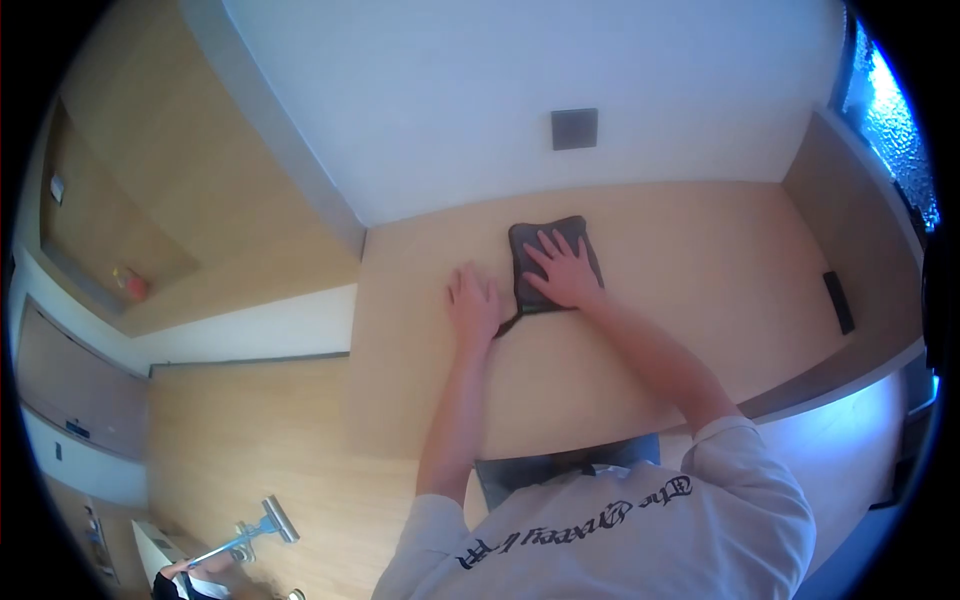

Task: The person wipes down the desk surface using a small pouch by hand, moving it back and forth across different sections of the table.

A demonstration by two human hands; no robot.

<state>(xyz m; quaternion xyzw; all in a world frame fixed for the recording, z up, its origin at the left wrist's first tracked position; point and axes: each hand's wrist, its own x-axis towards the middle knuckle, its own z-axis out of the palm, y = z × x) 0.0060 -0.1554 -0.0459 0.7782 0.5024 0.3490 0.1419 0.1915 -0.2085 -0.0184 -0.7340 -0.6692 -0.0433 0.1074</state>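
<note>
A dark, flat pouch or folded item lies on the light wooden desktop. My right hand rests flat on top of it with the fingers spread. To its left, my left hand is over the bare desktop, palm down and slightly blurred, with its fingers apart. A dark strap or corner extends from the item's lower left toward my left wrist.
A grey square plate is on the white wall. A black strip sits by the right side panel. At the lower left, another person's hand holds a blue-handled mop above the wooden floor.
</note>
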